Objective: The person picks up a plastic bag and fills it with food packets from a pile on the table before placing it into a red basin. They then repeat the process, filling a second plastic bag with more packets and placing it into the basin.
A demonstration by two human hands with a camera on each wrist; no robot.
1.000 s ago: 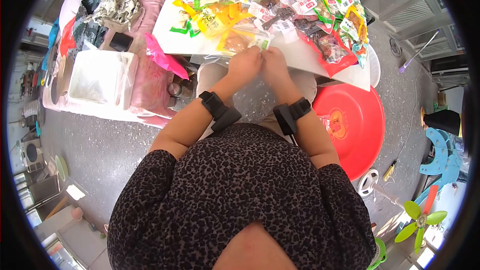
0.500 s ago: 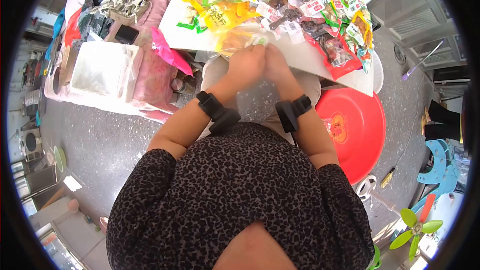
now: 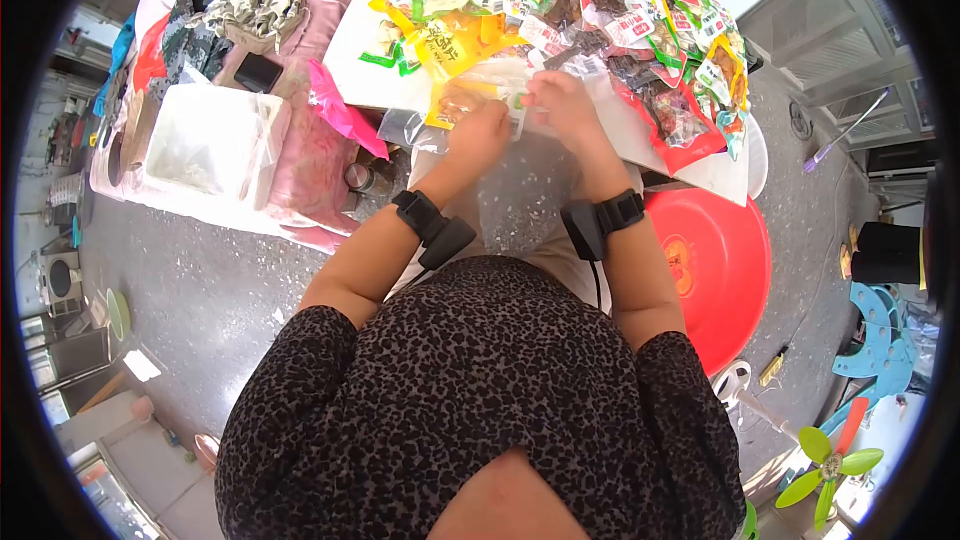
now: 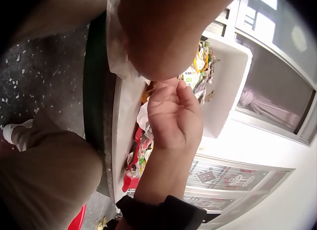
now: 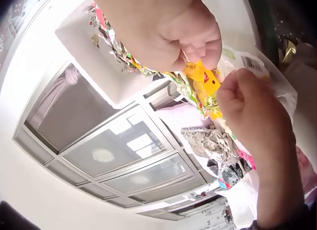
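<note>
A clear-and-yellow food packet with brownish food in it is held over the table's near edge. My left hand grips its near side, fingers curled on the plastic. At the packet's label end, my right hand has curled fingers and thumb pinching close to the edge. In the right wrist view, a barcode shows on the packet beside the left hand, and the right fingertips overlap yellow packaging behind. The left wrist view hides the packet behind the left hand; the right hand shows its palm.
Many colourful food packets are heaped on the white table. A red basin stands on the floor at right. To the left, a white tray and a pink bag lie on a pink-covered bed. A pale bin stands beyond.
Both hands were close together at the packet's edge. The right hand has moved right and slightly up, opening a gap, while the left has drawn a little down with the packet.
</note>
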